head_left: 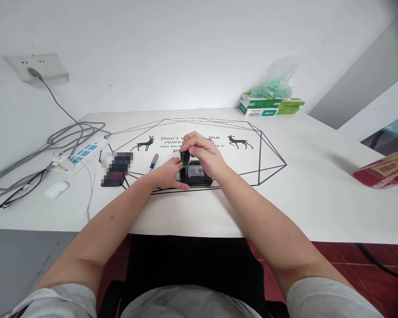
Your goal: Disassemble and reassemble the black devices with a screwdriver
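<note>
A black device (196, 175) with a pale printed label lies flat on the white table mat in front of me. My right hand (202, 152) pinches the top of a green and black screwdriver (185, 158), which stands upright over the device's left part. Its tip is too small to make out. My left hand (170, 173) rests at the device's left edge, thumb and fingers spread apart around that side. A second screwdriver (154, 162) with a clear reddish-blue handle lies on the mat beyond my left hand.
Left on the table (199, 216) are a blurred dark object (117, 169), a power strip (84, 154) with coiled grey cable, a white mouse (56, 189) and black glasses (24, 190). Green boxes (260, 104) under a plastic bag stand at the back right; a red package (384, 170) sits far right.
</note>
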`<state>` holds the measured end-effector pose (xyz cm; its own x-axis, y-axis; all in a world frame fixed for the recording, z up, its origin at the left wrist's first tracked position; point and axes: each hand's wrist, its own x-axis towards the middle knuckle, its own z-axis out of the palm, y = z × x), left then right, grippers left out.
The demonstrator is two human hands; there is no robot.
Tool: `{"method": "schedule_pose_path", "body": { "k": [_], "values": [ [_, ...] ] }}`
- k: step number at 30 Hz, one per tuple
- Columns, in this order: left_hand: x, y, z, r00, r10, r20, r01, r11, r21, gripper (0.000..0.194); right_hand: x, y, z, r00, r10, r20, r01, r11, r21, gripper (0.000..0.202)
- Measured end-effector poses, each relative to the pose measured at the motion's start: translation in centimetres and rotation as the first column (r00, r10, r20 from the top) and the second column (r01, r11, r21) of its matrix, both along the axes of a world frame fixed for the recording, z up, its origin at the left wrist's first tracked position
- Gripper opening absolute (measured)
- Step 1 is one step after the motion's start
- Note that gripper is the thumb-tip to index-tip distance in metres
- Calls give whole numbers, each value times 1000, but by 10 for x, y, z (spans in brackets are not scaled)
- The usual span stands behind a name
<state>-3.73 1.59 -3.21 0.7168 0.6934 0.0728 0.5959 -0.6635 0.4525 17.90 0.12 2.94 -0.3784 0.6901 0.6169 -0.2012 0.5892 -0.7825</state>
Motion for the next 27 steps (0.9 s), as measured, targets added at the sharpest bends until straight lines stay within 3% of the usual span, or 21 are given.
{"method": "schedule_pose_path", "body": {
  "k": [5,9,13,17,21,24,27],
  "values": [
    [-1,2,-3,1000,-1,-11,0,1000,-9,97,-8,-2,-5,997,-81,-9,80,997,-12,31],
    [-1,3,-2,1000,-12,-17,12,1000,1,110,-9,-7,-3,997,30,-77,-39,993,-115,30],
    [0,2,0,999,-25,-29,25,999,21,108,-7,-11,0,993,80,-82,-92,983,-161,25],
    [1,1,0,999,-27,-32,28,999,28,109,-3,-11,2,999,43,9,-42,992,-115,23],
    [0,2,-1,999,-29,-19,30,999,34,113,-1,-8,4,995,-19,101,16,999,28,26],
    [0,1,1,999,-34,-16,35,999,30,111,-1,-7,3,992,-91,84,80,989,126,27],
    [0,0,3,999,-35,-15,35,999,18,103,-2,-7,2,996,-81,24,79,993,83,19]
  ]
}}
